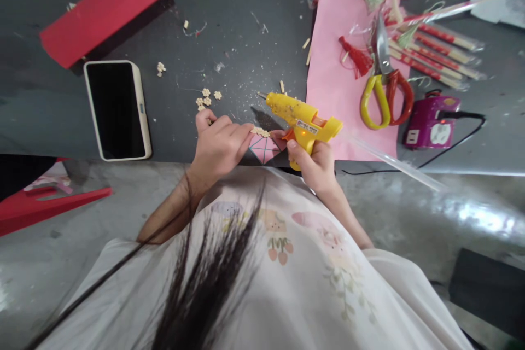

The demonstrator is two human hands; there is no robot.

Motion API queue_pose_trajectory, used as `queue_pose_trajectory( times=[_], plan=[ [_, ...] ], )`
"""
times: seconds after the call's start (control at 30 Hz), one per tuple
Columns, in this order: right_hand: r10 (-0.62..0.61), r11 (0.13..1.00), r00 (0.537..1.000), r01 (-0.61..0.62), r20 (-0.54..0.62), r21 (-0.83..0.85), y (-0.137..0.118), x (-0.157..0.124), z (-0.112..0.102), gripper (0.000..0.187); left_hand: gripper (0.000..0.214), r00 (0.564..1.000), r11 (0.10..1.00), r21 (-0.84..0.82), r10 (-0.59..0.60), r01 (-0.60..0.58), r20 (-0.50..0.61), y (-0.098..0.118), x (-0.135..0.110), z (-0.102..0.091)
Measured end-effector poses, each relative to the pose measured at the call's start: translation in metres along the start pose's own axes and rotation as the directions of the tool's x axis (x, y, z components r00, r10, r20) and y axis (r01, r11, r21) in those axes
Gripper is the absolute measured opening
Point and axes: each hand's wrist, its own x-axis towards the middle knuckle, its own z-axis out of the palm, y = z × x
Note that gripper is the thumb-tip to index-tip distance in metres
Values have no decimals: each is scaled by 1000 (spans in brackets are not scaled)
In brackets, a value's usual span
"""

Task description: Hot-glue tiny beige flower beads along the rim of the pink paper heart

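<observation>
A yellow glue gun (303, 120) is gripped in my right hand (318, 164), its nozzle pointing left over the dark table and a clear glue stick (404, 167) jutting out behind. My left hand (221, 145) has its fingers closed at the upper left edge of a small pink piece with teal lines (264, 147). Along that piece's top edge runs a row of tiny cream flower shapes (260, 132). Loose flower-shaped pieces (206, 97) lie just beyond my left fingers. The lower part of the pink piece is near the table's front edge.
A phone (117, 109) and a red box (104, 11) are on the left. To the right are pink paper (328, 54), scissors (383, 76), a red tassel (356, 57), wrapped sticks (443, 54) and a purple box with a black cable (432, 120).
</observation>
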Motion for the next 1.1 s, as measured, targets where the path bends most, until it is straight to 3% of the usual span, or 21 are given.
queue_pose_trajectory(
  times=[0.2, 0.5, 0.67, 0.87, 1.1],
  plan=[
    [-25, 1000, 1000, 25, -9, 12, -1, 2, 2, 35, 43, 997, 994, -86, -61, 65, 49, 2, 2, -2],
    [-46, 999, 999, 46, -8, -23, -1, 3, 1, 33, 33, 997, 998, 32, 47, -45, -66, -1, 0, 2],
    [-40, 999, 999, 40, -16, 17, 0, 2, 2, 33, 32, 998, 999, 25, 46, -45, -43, -1, -1, 1],
    [-96, 988, 995, 93, 11, 124, 1, 4, 5, 28, 45, 1000, 1000, -21, -8, 8, -9, -1, 1, 0],
    [-91, 994, 995, 89, 31, 61, 3, 6, 5, 23, 40, 999, 1000, -18, 25, -26, -36, -3, 3, 1]
  ],
)
